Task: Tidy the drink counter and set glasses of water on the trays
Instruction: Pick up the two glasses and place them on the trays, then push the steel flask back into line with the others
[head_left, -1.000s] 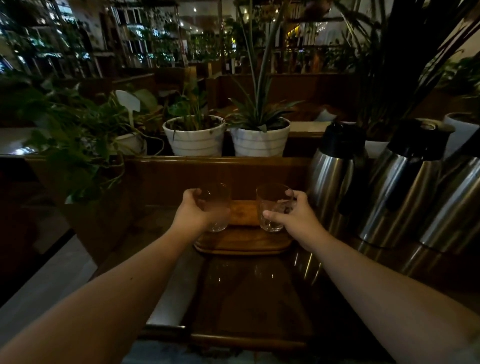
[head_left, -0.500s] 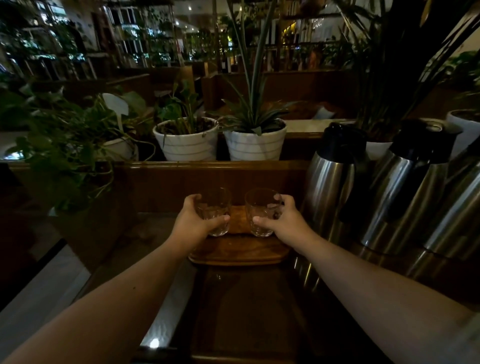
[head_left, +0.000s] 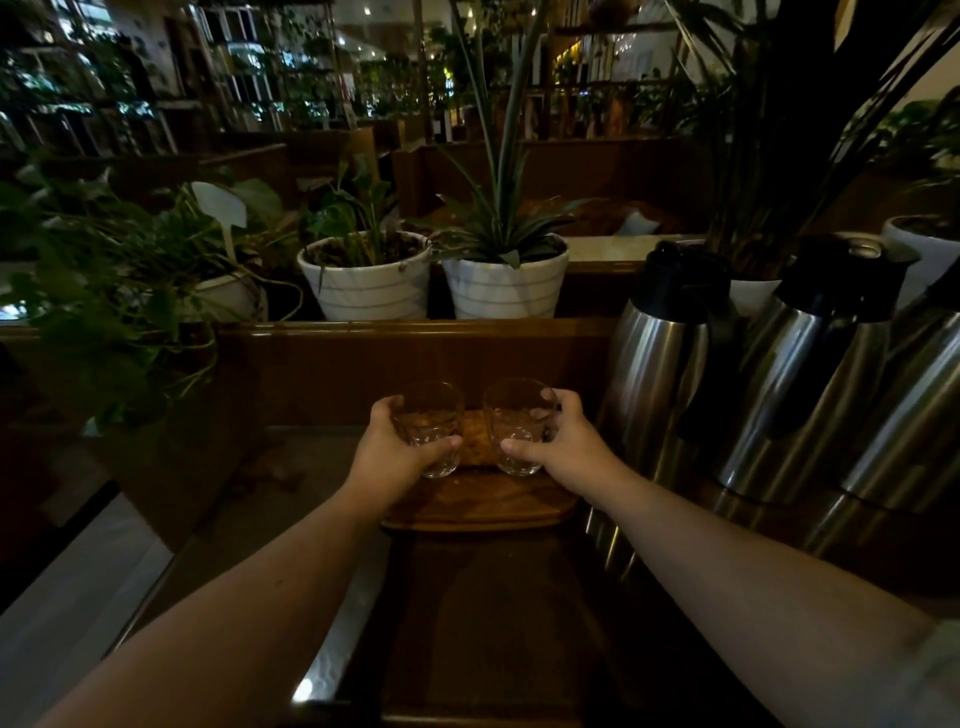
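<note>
My left hand (head_left: 390, 453) is wrapped around the left glass (head_left: 429, 427), thumb across its near side and fingers curled behind it, and my right hand (head_left: 563, 446) grips the right glass (head_left: 514, 425) the same way, thumb in front and fingertips showing through the clear wall at the back. The two glasses stand upright side by side, close together but not touching, over the far part of a wooden tray (head_left: 480, 500). Their bases look to be on or just above the tray; in this dim light I cannot tell whether they are set down. I also cannot tell how much water is in them, if any. The tray lies on the dark wooden surface (head_left: 483, 613), pushed up near the raised wooden back ledge (head_left: 415, 358). Just to the right of the tray stand three steel thermos jugs with black tops: the nearest jug (head_left: 660, 374) is just beside my right hand, the middle jug (head_left: 810, 374) stands behind it to the right, and a third jug (head_left: 914, 415) is cut off by the edge of the view. On the shelf behind the ledge sit two white ribbed plant pots, the left pot (head_left: 366, 283) and the right pot (head_left: 504, 285), with a leafy trailing plant (head_left: 109, 291) further left.
</note>
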